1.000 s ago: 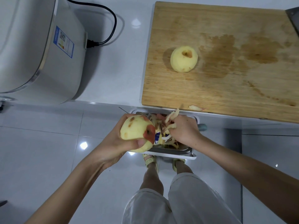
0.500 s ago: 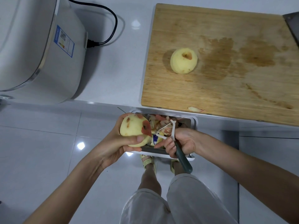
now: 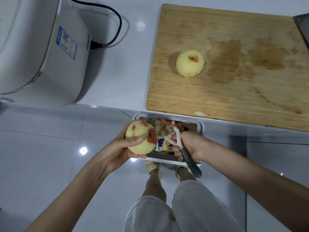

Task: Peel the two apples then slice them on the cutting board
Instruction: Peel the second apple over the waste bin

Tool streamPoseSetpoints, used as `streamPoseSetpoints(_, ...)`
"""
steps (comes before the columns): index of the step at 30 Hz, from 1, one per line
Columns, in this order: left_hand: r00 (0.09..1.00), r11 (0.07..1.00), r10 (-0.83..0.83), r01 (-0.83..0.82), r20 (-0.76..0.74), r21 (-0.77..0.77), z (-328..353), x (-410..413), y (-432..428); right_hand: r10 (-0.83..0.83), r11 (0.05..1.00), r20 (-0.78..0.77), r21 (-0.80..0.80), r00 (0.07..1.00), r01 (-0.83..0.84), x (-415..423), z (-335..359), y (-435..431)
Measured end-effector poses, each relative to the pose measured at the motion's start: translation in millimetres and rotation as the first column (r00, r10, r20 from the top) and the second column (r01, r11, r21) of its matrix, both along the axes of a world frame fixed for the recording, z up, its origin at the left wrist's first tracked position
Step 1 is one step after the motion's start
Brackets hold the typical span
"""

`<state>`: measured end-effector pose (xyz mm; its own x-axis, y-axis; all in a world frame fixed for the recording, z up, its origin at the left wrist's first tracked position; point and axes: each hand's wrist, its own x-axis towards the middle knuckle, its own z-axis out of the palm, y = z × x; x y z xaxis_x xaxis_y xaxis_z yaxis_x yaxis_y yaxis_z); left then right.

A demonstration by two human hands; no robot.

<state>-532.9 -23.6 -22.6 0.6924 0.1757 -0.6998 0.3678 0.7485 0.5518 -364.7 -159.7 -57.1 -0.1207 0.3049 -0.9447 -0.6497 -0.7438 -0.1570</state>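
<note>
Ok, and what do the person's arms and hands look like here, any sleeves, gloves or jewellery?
Both forearms are bare up to the frame edge, and no sleeves show. The left hand and right hand wear no gloves, and no ring, watch or bracelet is visible. Below them are pale trousers and light yellowish sandals.

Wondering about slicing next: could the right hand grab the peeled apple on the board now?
Probably not yet: the right hand grips the peeler, so its fingers are busy, though nothing blocks the way to the peeled apple.
</note>
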Motion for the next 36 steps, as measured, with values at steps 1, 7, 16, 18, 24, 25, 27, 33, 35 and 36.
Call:
streamPoseSetpoints(1, 1.000, 0.999, 0.010, -0.010, -0.004, -0.031, 0.1, 0.8, -0.5, -0.001, 0.996, 0.117, 0.090, 0.993, -0.009, -1.4, 5.7, 1.7)
streamPoseSetpoints(7, 0.997, 0.997, -0.074, 0.075, 0.020, -0.035, 0.8, 6.5, -5.7, -0.084, 0.769, 0.938, 0.276, 0.336, -0.577, 0.7, 25.6, 8.7)
streamPoseSetpoints(16, 0.979, 0.981, -0.194, 0.192, 0.059, 0.040, 0.2, 13.0, -7.4, -0.301, 0.439, 0.953, 0.166, 0.029, -0.883, 10.5, 26.6, 37.7)
streamPoseSetpoints(18, 0.967, 0.966, -0.249, 0.245, 0.049, 0.083, 1.5, 13.2, -7.5, -0.379, 0.342, 0.925, 0.117, -0.023, -0.932, 9.3, 31.8, 42.3)
streamPoseSetpoints(24, 0.930, 0.911, -0.367, 0.361, -0.006, 0.198, 9.0, 13.9, -14.0, -0.440, 0.215, 0.896, 0.038, -0.062, -0.976, 7.3, 35.4, 44.6)
streamPoseSetpoints(25, 0.931, 0.910, -0.365, 0.358, -0.005, 0.207, 10.4, 13.4, -14.9, -0.435, 0.238, 0.899, 0.053, -0.057, -0.970, 9.0, 35.6, 43.2)
streamPoseSetpoints(27, 0.931, 0.905, -0.365, 0.356, -0.006, 0.235, 13.0, 13.0, -17.0, -0.430, 0.279, 0.902, 0.093, -0.038, -0.956, 10.7, 35.4, 40.1)
streamPoseSetpoints(33, 0.941, 0.898, -0.337, 0.324, -0.006, 0.298, 15.5, 15.1, -21.4, -0.407, 0.359, 0.912, 0.209, 0.049, -0.910, 6.4, 26.3, 30.3)
streamPoseSetpoints(35, 0.942, 0.893, -0.335, 0.322, -0.014, 0.313, 14.7, 14.6, -22.4, -0.390, 0.389, 0.919, 0.217, 0.054, -0.895, 6.1, 22.4, 25.8)
streamPoseSetpoints(36, 0.940, 0.888, -0.341, 0.328, -0.018, 0.321, 14.0, 14.2, -22.9, -0.380, 0.399, 0.923, 0.221, 0.059, -0.890, 5.6, 20.7, 23.6)
